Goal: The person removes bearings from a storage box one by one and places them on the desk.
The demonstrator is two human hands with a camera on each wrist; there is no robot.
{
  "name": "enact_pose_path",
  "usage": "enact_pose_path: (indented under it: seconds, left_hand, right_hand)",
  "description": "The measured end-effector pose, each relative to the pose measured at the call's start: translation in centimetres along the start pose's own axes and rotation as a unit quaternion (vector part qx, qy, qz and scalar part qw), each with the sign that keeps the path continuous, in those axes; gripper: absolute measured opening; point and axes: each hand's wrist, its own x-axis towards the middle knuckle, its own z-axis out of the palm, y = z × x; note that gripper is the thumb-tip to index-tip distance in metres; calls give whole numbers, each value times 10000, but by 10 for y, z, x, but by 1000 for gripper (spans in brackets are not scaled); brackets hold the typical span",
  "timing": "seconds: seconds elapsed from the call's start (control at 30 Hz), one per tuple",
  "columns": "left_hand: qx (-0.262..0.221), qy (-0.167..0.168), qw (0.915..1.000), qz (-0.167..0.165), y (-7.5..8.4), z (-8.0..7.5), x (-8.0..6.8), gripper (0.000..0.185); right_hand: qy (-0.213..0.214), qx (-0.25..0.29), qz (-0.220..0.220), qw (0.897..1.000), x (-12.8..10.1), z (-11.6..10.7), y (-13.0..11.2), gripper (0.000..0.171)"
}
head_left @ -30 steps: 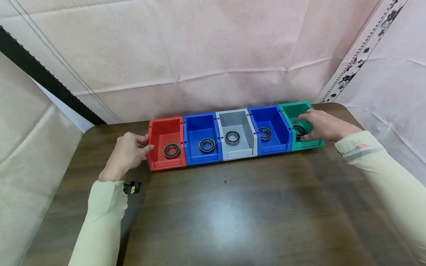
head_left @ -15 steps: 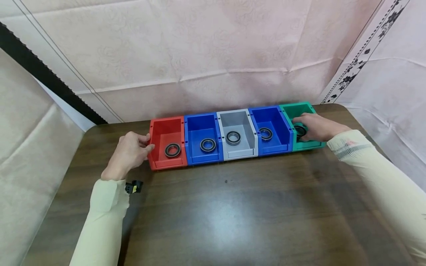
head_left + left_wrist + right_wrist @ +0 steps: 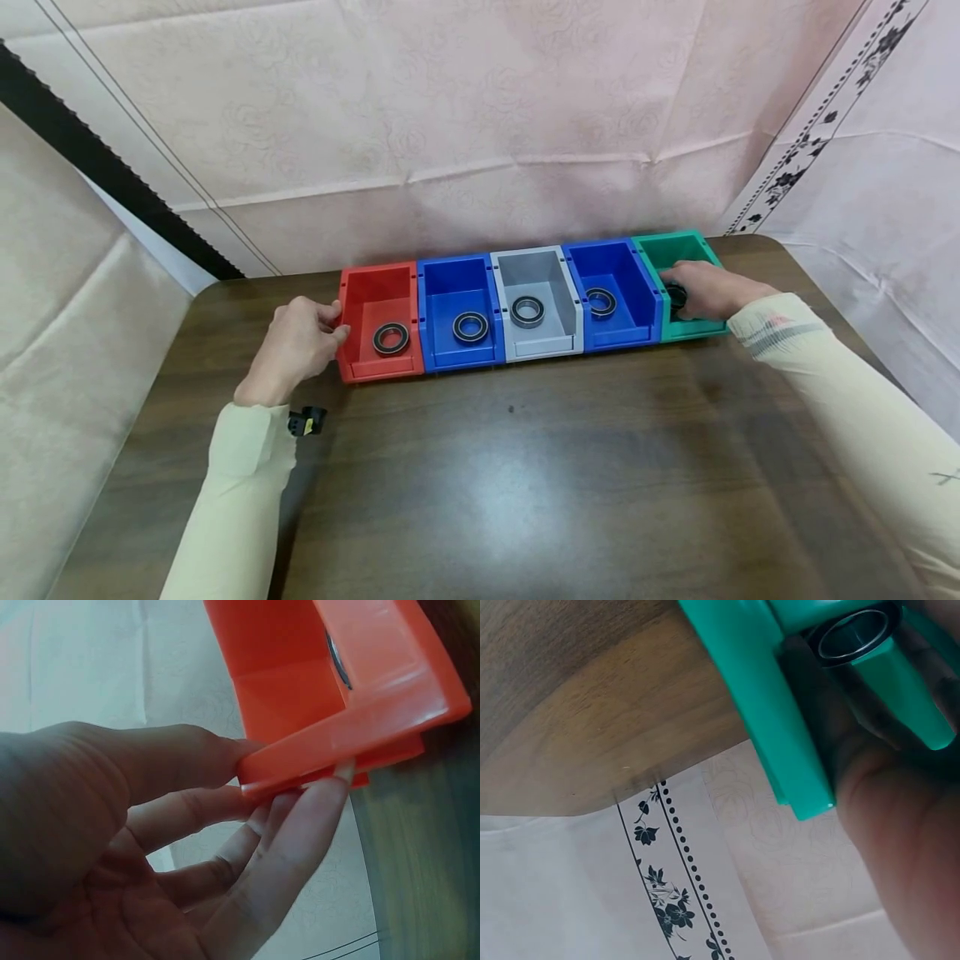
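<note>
Five open bins stand in a row on the dark wooden table: red, blue, grey, blue and green. A black bearing ring lies in the red bin, in each blue bin and in the grey one. My left hand grips the red bin's outer wall, thumb over the rim. My right hand reaches into the green bin, fingers curled round another ring, which is mostly hidden in the head view.
A pink cloth hangs as a backdrop right behind the bins, and patterned cloth drapes at the right past the table's edge. A small black and yellow device sits at my left wrist. Bare tabletop stretches in front of the bins.
My right hand has sunk a little lower into the green bin with the ring. My left hand keeps its hold on the red bin.
</note>
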Motion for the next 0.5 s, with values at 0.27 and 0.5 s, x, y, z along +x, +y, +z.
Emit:
enact_pose_path:
  seconds: [0.27,0.5]
  left_hand:
    - [64,19,10000,-10,1,0,0,55]
    - [81,78,9999,46,1,3,-1,56]
  right_hand:
    - [71,-35,-44,10000,1,-1,-1,57]
    - [4,57,38,10000,3,0,-4,57]
